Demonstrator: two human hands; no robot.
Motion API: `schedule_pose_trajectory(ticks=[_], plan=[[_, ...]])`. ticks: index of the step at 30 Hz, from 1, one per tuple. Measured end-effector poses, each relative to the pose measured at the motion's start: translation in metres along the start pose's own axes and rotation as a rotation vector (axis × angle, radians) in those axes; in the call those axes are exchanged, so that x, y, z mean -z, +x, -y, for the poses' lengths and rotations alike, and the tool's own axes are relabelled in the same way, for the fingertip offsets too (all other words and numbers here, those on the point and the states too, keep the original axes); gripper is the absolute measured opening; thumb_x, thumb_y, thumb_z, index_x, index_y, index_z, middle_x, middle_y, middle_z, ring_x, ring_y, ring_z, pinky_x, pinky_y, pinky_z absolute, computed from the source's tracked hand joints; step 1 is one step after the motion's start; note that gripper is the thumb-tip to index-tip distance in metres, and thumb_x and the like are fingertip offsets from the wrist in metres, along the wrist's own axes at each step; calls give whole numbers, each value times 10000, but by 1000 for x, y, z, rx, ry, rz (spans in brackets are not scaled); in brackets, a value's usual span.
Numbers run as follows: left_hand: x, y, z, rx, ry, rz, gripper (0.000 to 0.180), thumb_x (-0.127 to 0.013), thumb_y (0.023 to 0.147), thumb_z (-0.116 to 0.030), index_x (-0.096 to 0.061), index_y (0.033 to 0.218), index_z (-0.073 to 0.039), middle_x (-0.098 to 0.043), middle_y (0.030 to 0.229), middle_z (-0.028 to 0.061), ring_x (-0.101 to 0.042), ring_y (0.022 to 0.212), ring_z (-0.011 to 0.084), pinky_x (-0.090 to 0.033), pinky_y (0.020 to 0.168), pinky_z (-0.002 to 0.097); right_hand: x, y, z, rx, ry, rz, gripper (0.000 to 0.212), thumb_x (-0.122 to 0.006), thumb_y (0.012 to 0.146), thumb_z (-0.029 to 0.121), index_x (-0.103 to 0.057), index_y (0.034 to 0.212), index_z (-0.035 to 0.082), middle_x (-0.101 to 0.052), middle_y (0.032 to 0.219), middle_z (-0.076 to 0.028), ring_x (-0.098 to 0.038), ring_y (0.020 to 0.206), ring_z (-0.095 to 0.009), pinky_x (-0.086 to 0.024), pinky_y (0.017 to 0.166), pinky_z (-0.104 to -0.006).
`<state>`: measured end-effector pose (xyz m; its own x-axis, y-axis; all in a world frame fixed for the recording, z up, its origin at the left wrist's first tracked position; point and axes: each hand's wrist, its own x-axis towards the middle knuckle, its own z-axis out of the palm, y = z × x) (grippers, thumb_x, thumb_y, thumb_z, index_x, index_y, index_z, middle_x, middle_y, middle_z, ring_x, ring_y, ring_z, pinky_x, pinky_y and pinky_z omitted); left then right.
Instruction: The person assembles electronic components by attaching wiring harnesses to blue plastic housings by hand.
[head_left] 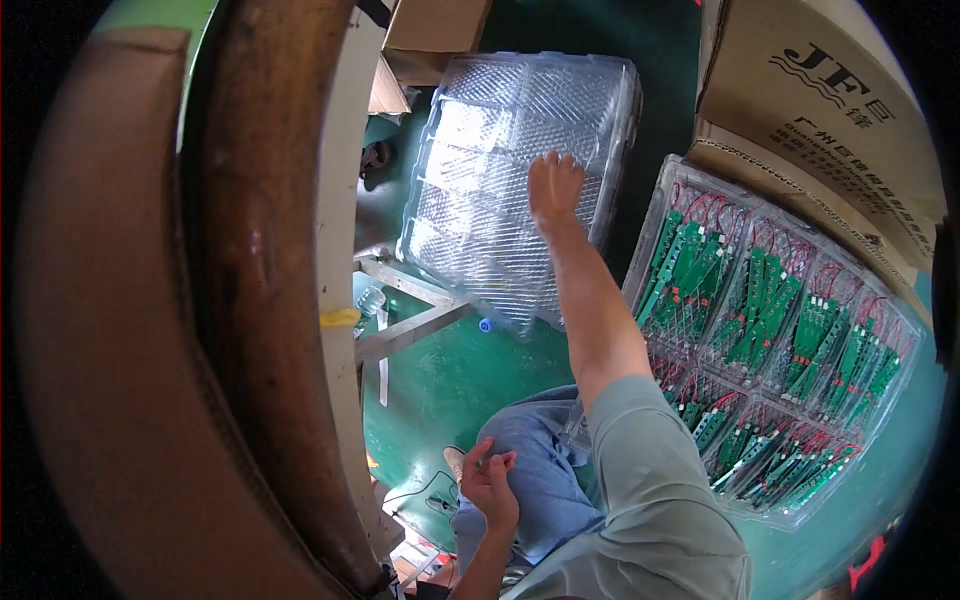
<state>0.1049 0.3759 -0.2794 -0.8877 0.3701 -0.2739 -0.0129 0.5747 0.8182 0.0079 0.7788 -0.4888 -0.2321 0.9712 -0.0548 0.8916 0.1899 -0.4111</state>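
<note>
My right hand [557,188] reaches forward onto a clear plastic tray [470,170] with textured compartments. Its fingers are curled down at the tray's right middle, and their tips are hidden beneath the knuckles. More clear tray edges show under this one, like a stack. My left hand [492,488] hovers over my knee, palm partly turned up, fingers loosely bent and apart, holding nothing. To my right stands another clear divided tray [745,378], filled with bundles of narrow green circuit boards [765,305] with red wires.
An open cardboard box [820,130] stands behind the filled tray. At left, a brown curved surface [262,250] and a pale table edge [340,220] run lengthwise. Metal legs [410,330], a clear bottle [370,300] and a blue cap [486,325] are near the green floor [440,390].
</note>
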Motion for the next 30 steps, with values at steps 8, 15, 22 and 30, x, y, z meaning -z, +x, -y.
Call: schedule_pose_trajectory(ticks=[8, 15, 22, 30], plan=[[0, -4, 1, -25, 2, 16, 238, -549, 982, -20, -580, 1214, 27, -617, 1274, 167, -703, 879, 194, -596, 772, 283, 7, 18, 11, 120, 81, -40, 175, -568, 935, 151, -737, 959, 113, -673, 1004, -40, -642, 1007, -235, -518, 823, -463], [-4, -3, 2, -11, 2, 22, 244, -558, 975, -24, -582, 1213, 26, -616, 1274, 176, -704, 880, 200, -599, 768, 287, 10, 41, -16, 243, -19, -36, 193, -559, 945, 149, -745, 984, 111, -678, 1051, -30, -613, 1057, -229, -479, 898, -473], [-2, -1, 2, -23, -4, 10, 243, -568, 972, -32, -584, 1207, 26, -623, 1266, 177, -704, 874, 199, -602, 762, 292, 9, 26, -20, 244, -53, 68, 212, -555, 961, 192, -763, 965, 153, -678, 1075, -13, -604, 1082, -216, -459, 907, -469], [-2, -2, 4, -47, -10, 26, 241, -572, 977, -42, -585, 1208, 23, -618, 1266, 176, -704, 870, 200, -603, 769, 297, -18, 24, -32, 114, -227, 73, 182, -600, 931, 223, -771, 960, 167, -698, 991, -29, -643, 1004, -238, -454, 863, -428]])
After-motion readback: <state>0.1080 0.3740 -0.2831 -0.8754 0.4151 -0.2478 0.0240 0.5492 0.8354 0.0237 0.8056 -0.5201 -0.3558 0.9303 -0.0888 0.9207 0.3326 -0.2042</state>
